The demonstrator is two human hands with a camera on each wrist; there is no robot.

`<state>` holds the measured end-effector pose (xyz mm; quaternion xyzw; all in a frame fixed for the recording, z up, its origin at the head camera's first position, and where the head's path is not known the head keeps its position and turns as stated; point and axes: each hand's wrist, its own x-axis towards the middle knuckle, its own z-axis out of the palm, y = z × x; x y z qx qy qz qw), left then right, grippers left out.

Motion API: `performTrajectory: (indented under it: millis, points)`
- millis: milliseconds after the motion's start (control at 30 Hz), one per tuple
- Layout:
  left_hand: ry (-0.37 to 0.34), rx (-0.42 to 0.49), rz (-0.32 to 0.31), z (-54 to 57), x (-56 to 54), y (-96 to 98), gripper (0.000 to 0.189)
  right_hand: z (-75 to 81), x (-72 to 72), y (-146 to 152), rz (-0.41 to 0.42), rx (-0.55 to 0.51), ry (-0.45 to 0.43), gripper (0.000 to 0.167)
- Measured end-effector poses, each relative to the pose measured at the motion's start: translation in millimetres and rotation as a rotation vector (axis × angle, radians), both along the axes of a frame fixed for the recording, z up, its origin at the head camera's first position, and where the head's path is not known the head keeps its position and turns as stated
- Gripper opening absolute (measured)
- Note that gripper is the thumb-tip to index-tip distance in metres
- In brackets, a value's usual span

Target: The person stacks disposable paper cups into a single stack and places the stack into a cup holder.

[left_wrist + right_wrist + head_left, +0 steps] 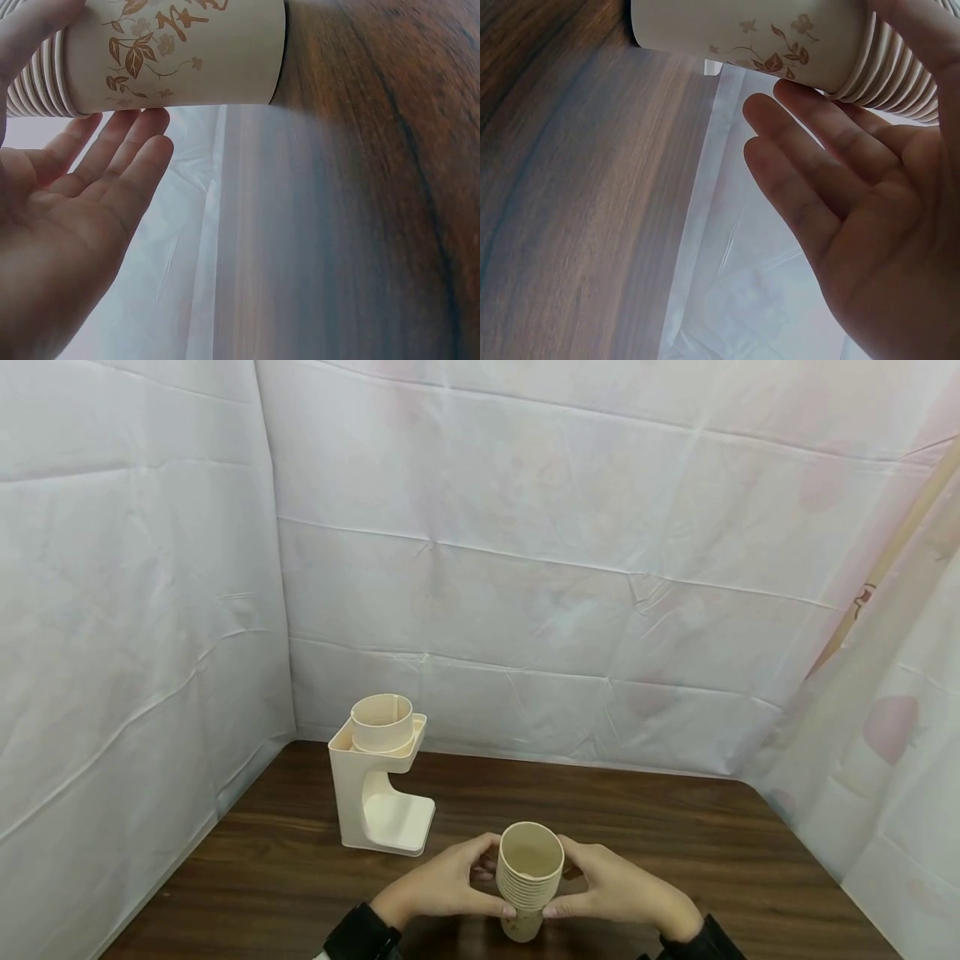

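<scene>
A stack of nested beige paper cups (529,868) stands upright on the table, close to its near edge. Brown leaves and flowers are printed on the lowest cup (187,52). My left hand (457,881) holds the stack from the left, thumb toward me and fingers around the far side. From the right, my right hand (611,887) grips it the same way. Both thumbs rest just below the stacked rims. In the right wrist view, fingertips (791,94) of the right hand lie against the cup wall.
A cream cup dispenser (348,793) with a round tube on top and a flat base stands to the left, farther back. The dark wooden table (637,802) meets white cloth (525,568) at the back. More cloth hangs along both sides.
</scene>
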<state>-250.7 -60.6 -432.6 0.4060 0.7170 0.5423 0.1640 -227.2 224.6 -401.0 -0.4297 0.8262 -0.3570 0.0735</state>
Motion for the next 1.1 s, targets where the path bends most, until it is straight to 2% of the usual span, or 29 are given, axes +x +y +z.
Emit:
performTrajectory:
  millis: [300, 433, 667, 900, 1100]
  points:
    - [0.025, 0.073, 0.060, 4.7, 0.7, 0.4, 0.063, 5.8, -1.2, -1.7, -0.075, -0.038, 0.032, 0.068]
    - [0.011, 0.112, 0.089, 9.7, 2.4, -0.4, 0.064, 10.3, -2.1, -5.2, -0.090, -0.062, 0.057, 0.068]
    - [-0.015, 0.157, 0.155, 22.9, 3.2, -4.0, 0.065, 15.5, -4.7, -13.7, -0.091, -0.190, 0.064, 0.066]
    - [0.051, 0.236, 0.198, 36.8, -2.1, -8.4, 0.068, 20.3, -8.5, -26.5, -0.169, -0.276, 0.163, 0.068]
    - [0.104, 0.241, 0.226, 50.8, -6.7, -13.7, 0.065, 28.7, -11.1, -37.5, -0.181, -0.360, 0.150, 0.064]
